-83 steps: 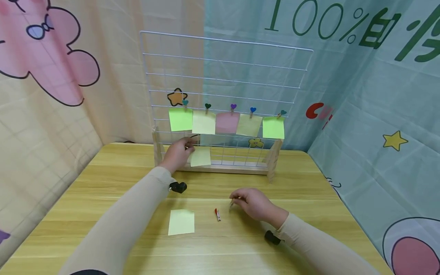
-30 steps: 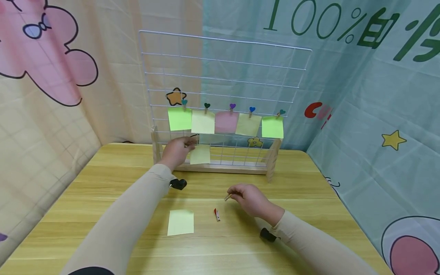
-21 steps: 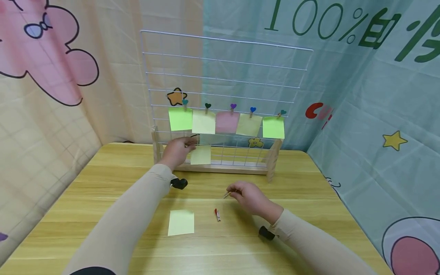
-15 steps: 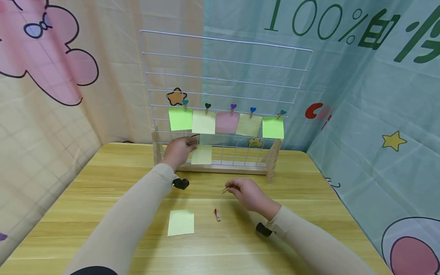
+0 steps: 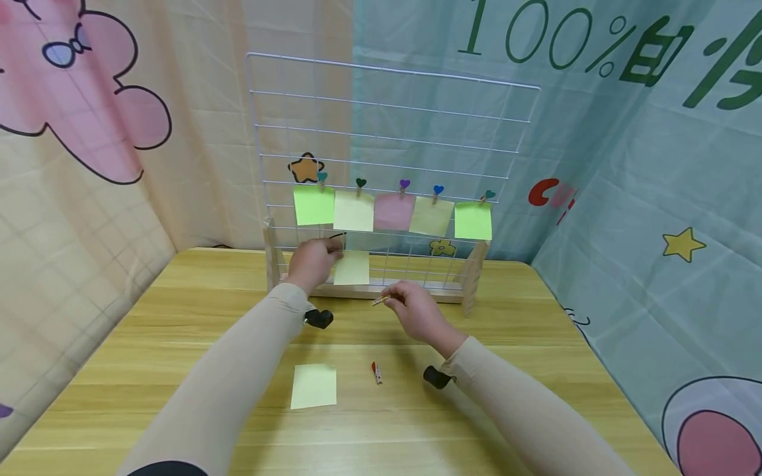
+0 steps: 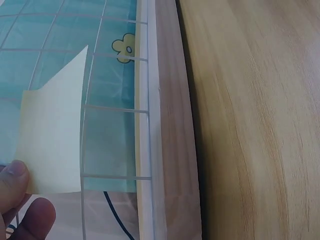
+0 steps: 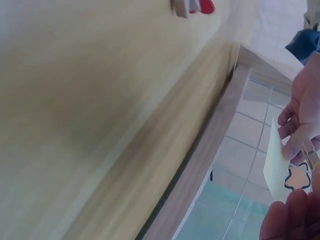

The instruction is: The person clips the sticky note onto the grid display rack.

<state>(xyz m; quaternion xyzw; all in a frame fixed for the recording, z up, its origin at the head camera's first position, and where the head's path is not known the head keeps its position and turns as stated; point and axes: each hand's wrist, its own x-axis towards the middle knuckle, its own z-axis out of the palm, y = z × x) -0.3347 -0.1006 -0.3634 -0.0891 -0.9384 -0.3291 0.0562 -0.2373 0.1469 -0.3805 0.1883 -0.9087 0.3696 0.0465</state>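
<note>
My left hand point(image 5: 311, 264) pinches the left edge of a pale yellow sticky note point(image 5: 352, 268) in front of the lower part of a white wire grid point(image 5: 417, 264). In the left wrist view the note point(image 6: 52, 135) lies along the grid, thumb point(image 6: 14, 175) on its corner. Between the thumb and fingers of my right hand point(image 5: 419, 316) is a small clothespin point(image 5: 379, 301), to the right of and below that note. In the right wrist view the clothespin point(image 7: 311, 156) shows partly, its far end covered by fingers.
Several sticky notes, such as a pink one point(image 5: 394, 211), hang on the grid from heart-topped clothespins. On the table point(image 5: 488, 396) lie another pale yellow note point(image 5: 313, 386) and a red-topped clothespin point(image 5: 376, 373). A wooden base point(image 5: 405, 292) supports the grid; printed curtains point(image 5: 625, 198) surround the table.
My right hand has lifted away from the table's middle and moved forward and left with the clothespin, nearer the held note. My left hand and its note have shifted slightly right.
</note>
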